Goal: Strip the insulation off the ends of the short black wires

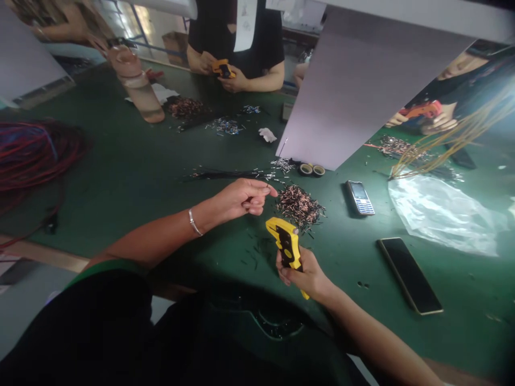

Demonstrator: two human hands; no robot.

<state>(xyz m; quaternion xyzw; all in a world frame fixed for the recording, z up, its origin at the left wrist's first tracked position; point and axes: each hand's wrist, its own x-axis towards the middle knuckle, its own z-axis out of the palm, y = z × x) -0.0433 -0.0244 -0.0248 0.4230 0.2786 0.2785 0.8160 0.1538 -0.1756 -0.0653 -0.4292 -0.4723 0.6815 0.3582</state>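
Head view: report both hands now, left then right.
Left hand: half closed, fingers curled; cannot tell if it holds anything.
Right hand: closed, holding a yellow-and-black hand tool.

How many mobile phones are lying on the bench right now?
2: a keypad mobile phone right of the pile of cut wires, and a black smartphone nearer the camera. A dark object farther back may be a third; I cannot tell.

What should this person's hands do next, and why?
Probably the left hand should pinch one piece from the pile of short cut wires and bring it to the nose of the yellow-and-black hand tool, since those fingertips sit at the pile's edge and the right hand already grips the tool.
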